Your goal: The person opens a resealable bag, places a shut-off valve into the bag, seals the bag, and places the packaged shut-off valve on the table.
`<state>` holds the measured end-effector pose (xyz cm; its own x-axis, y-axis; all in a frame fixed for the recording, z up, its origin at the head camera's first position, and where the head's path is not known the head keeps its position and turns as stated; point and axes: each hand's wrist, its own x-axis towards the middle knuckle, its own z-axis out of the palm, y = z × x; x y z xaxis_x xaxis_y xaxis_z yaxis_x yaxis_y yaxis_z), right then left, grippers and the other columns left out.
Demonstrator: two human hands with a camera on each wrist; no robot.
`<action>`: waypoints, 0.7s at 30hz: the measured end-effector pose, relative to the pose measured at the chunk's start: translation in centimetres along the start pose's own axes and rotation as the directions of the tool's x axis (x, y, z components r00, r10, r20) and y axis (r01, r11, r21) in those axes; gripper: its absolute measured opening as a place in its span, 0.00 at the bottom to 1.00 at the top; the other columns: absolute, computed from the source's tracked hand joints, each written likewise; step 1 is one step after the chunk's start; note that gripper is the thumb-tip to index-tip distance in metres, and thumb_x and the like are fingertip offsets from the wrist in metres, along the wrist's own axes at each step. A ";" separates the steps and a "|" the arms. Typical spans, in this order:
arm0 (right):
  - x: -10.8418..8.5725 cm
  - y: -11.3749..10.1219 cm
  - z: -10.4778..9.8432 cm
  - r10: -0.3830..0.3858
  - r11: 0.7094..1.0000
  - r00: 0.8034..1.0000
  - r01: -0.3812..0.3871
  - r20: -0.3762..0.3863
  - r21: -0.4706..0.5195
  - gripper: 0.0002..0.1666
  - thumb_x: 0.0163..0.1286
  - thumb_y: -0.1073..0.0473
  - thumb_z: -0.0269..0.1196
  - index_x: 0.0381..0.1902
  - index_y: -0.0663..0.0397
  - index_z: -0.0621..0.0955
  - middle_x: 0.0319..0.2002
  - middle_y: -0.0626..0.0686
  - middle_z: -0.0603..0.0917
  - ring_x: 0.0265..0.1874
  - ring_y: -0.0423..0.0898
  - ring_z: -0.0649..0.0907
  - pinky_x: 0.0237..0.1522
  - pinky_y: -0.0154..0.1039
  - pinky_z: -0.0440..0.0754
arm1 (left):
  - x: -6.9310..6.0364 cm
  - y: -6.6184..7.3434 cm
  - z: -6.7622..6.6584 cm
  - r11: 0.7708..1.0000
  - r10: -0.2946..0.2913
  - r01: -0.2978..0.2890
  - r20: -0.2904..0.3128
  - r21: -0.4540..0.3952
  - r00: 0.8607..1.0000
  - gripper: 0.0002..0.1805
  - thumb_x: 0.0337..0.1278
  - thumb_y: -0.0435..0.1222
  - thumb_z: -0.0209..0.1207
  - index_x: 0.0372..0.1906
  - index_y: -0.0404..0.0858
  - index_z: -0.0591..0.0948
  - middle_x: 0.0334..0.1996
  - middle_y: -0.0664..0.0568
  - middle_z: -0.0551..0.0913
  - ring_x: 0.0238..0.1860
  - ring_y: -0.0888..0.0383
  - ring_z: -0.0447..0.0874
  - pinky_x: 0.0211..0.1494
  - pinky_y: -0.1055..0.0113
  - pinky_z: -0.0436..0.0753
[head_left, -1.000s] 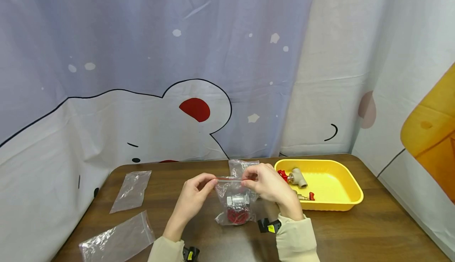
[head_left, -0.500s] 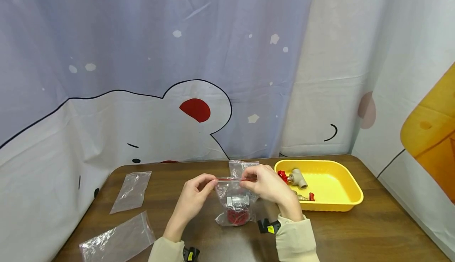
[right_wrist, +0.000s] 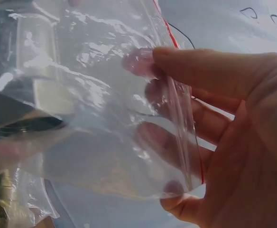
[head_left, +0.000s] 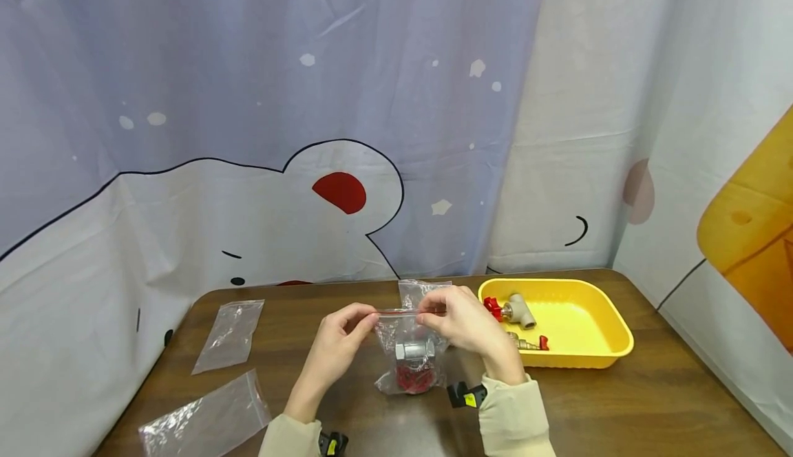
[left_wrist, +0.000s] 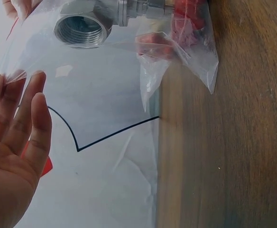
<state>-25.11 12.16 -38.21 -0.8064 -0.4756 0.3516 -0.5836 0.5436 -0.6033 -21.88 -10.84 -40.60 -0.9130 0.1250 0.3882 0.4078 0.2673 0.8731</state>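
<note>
In the head view a clear zip-lock bag (head_left: 388, 347) with a red line along its top edge stands over the table's middle. Inside is a metal valve (head_left: 415, 351) with a red handle; its threaded opening shows in the left wrist view. My left hand (head_left: 334, 343) pinches the bag's left top corner between thumb and finger. My right hand (head_left: 467, 323) pinches the zip strip farther right, thumb on the near side, as the right wrist view shows. Behind it lies another clear bag (head_left: 421, 290), partly hidden; a brass-coloured fitting (right_wrist: 0, 202) appears in a bag in the right wrist view.
A yellow tray (head_left: 595, 359) stands at the right, holding a grey tee-shaped valve (head_left: 519, 310) with a red handle and a small brass valve (head_left: 529, 344). Two flat clear bags, a smaller one (head_left: 229, 336) and a larger one (head_left: 207, 419), lie at the left.
My right hand has slid slightly left along the zip strip, toward the left hand. The left hand and the bagged valve stay in place.
</note>
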 end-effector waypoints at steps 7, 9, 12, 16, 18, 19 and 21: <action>-0.4 0.1 -0.6 0.044 0.999 0.999 -0.043 0.031 -0.029 0.07 0.61 0.63 0.70 0.27 0.46 0.82 0.25 0.38 0.81 0.24 0.37 0.77 0.30 0.35 0.77 | 0.1 -0.1 -0.1 1.000 0.009 -0.009 0.016 -0.007 1.000 0.03 0.63 0.28 0.60 0.38 0.34 0.84 0.29 0.43 0.82 0.26 0.62 0.76 0.31 0.69 0.79; -0.5 0.3 -0.7 0.052 0.998 0.998 -0.051 0.039 -0.025 0.07 0.61 0.62 0.70 0.27 0.45 0.82 0.25 0.38 0.81 0.24 0.37 0.77 0.30 0.35 0.76 | 0.1 -0.1 -0.1 1.000 0.003 -0.003 0.017 -0.009 1.000 0.03 0.63 0.28 0.60 0.38 0.36 0.84 0.29 0.42 0.82 0.27 0.61 0.76 0.32 0.67 0.80; -0.5 0.5 -0.7 0.041 0.999 0.998 -0.041 0.038 -0.011 0.08 0.61 0.62 0.70 0.26 0.46 0.82 0.24 0.38 0.81 0.23 0.37 0.76 0.29 0.35 0.76 | 0.1 -0.1 -0.1 1.000 -0.002 0.002 0.017 -0.004 1.000 0.03 0.63 0.28 0.61 0.38 0.36 0.84 0.29 0.43 0.82 0.27 0.61 0.76 0.33 0.60 0.82; -0.5 0.7 -0.6 0.016 1.000 0.999 -0.016 0.028 0.010 0.10 0.61 0.63 0.70 0.24 0.46 0.82 0.22 0.38 0.80 0.23 0.38 0.76 0.28 0.35 0.75 | 0.1 0.0 -0.1 1.000 -0.003 0.003 0.015 -0.002 1.000 0.03 0.63 0.28 0.61 0.38 0.35 0.84 0.29 0.43 0.82 0.27 0.63 0.76 0.33 0.59 0.82; -0.5 0.7 -0.6 0.010 1.000 1.000 -0.011 0.026 0.019 0.10 0.61 0.63 0.71 0.23 0.46 0.81 0.21 0.38 0.79 0.22 0.38 0.76 0.27 0.34 0.75 | 0.0 0.0 -0.1 1.000 -0.003 0.003 0.015 -0.006 1.000 0.03 0.63 0.28 0.61 0.38 0.36 0.84 0.30 0.42 0.82 0.27 0.64 0.76 0.32 0.64 0.81; -0.5 0.7 -0.6 0.009 1.000 1.000 -0.010 0.026 0.022 0.10 0.60 0.63 0.71 0.23 0.47 0.81 0.21 0.38 0.79 0.22 0.38 0.76 0.27 0.34 0.74 | 0.0 0.0 -0.1 1.000 -0.002 0.003 0.016 -0.008 1.000 0.03 0.63 0.28 0.61 0.38 0.36 0.84 0.30 0.41 0.82 0.27 0.64 0.76 0.32 0.66 0.81; -0.6 0.7 -0.6 0.010 1.000 1.000 -0.011 0.026 0.025 0.10 0.60 0.62 0.71 0.23 0.47 0.82 0.21 0.38 0.79 0.22 0.39 0.76 0.27 0.34 0.74 | 0.1 -0.1 -0.1 1.000 -0.002 0.002 0.017 -0.013 1.000 0.03 0.63 0.28 0.61 0.38 0.35 0.84 0.30 0.40 0.82 0.27 0.63 0.76 0.31 0.69 0.80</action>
<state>-25.10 13.22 -38.37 -0.8094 -0.4880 0.3268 -0.5724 0.5310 -0.6249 -21.95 -10.93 -40.60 -0.9137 0.1407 0.3812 0.4055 0.2555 0.8777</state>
